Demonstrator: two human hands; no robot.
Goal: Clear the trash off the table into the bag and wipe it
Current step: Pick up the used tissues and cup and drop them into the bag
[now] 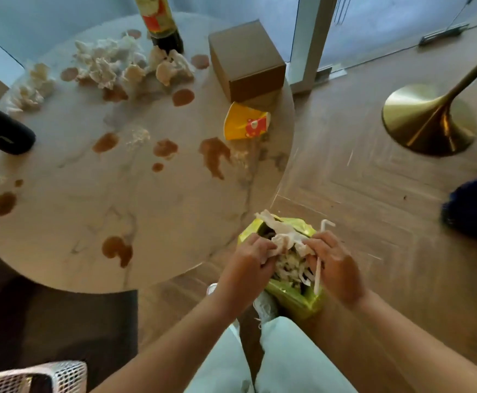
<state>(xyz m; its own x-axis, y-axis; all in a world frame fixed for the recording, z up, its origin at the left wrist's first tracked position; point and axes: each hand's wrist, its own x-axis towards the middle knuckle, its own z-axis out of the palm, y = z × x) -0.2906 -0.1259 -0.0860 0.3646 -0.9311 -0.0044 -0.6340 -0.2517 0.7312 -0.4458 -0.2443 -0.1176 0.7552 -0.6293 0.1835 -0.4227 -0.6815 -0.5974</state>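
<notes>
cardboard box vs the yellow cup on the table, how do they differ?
The cardboard box is plain brown; the yellow cup is yellow with a red print. The box stands squarely and keeps its shape, while the cup lies on its side, crushed. The box is the bulkier and sits farther from the person, the cup just in front of it. Both rest near the table's right edge, not yet in the bag.

The bottle (162,22) loses its top to the upper edge; hands (291,265) hide the bag's (297,300) contents.
</notes>
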